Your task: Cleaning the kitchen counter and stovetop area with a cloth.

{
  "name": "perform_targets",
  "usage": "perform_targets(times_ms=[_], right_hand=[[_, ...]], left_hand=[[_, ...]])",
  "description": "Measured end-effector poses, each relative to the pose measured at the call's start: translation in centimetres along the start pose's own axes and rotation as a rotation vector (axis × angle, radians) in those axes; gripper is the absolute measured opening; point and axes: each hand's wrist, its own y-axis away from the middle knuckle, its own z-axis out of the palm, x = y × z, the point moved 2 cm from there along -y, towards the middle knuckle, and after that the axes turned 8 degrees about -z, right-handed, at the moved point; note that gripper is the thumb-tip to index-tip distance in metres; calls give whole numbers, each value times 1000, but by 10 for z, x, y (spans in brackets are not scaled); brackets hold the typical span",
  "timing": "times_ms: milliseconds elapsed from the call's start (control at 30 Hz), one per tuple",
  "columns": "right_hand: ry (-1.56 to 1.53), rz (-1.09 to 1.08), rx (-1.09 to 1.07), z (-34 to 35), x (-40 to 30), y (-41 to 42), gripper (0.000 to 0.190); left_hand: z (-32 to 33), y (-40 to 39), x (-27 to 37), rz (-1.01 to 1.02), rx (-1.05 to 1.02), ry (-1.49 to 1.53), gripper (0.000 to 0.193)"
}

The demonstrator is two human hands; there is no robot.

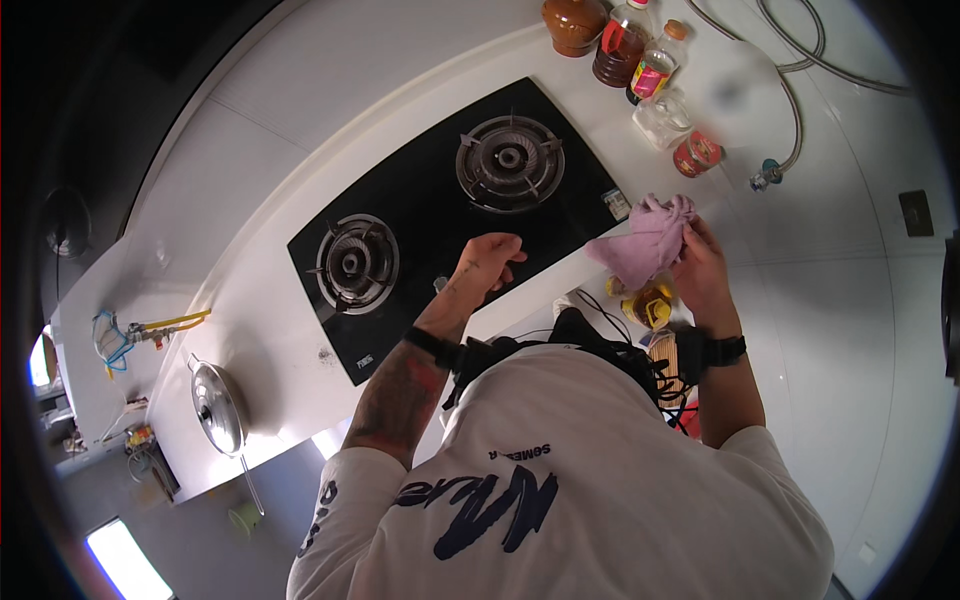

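A pink cloth (645, 240) hangs bunched from the fingers of my right hand (703, 259), over the front edge of the counter near the stove's right corner. My left hand (489, 259) hovers over the front of the black two-burner gas stove (427, 217). Its fingers are curled in, and nothing shows in them. Close to that wrist is a stove control knob (440, 283). The right burner (510, 157) lies beyond my left hand, and the left burner (352, 262) is off to its left. Both burners carry bare pan supports.
At the back right stand a brown jar (574, 26), two sauce bottles (622, 45), a glass jar (662, 120) and a red-labelled can (697, 154). A metal hose (795, 120) runs along the right wall. A lidded pan (217, 409) sits left; an oil bottle (649, 307) stands below the counter edge.
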Motion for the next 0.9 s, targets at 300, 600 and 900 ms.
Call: perform_targets(times_ms=[300, 600, 900], right_hand=[[-10, 122, -67, -41, -20, -47, 27], [-1, 172, -175, -62, -34, -60, 31], [-27, 184, -250, -58, -42, -75, 32]], left_hand=[[47, -82, -6, -411, 296, 1053, 40], [42, -94, -16, -425, 381, 1045, 17], [42, -97, -15, -308, 441, 1162, 9]])
